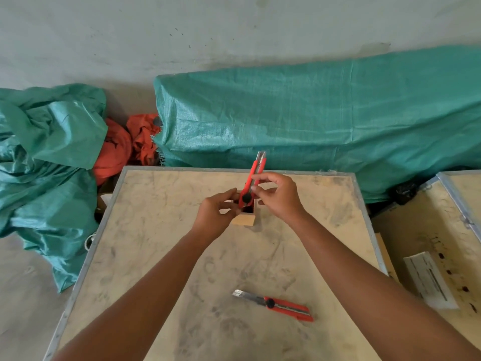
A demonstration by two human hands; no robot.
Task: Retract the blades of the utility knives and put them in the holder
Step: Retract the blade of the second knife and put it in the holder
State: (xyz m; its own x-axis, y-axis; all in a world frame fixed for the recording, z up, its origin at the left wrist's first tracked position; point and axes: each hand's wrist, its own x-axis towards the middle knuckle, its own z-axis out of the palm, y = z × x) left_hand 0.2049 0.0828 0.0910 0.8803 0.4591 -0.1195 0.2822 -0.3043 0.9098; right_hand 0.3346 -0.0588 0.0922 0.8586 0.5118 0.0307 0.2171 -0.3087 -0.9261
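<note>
- The single head-worn camera is looking forward and steeply down from above the person's forearms.
- The wide-angle lens is bowing the table (338,194) edges and wall (234,35) line.
- Both hands are sitting near frame centre, at arm's reach.
- No second view is sharing the scene.

One knife (253,178) upright in holder (246,219), another knife (281,305) nearer on table (161,256).

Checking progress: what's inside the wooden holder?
One red knife stands in the holder, steadied by the right hand. The holder's inside is hidden.
</note>
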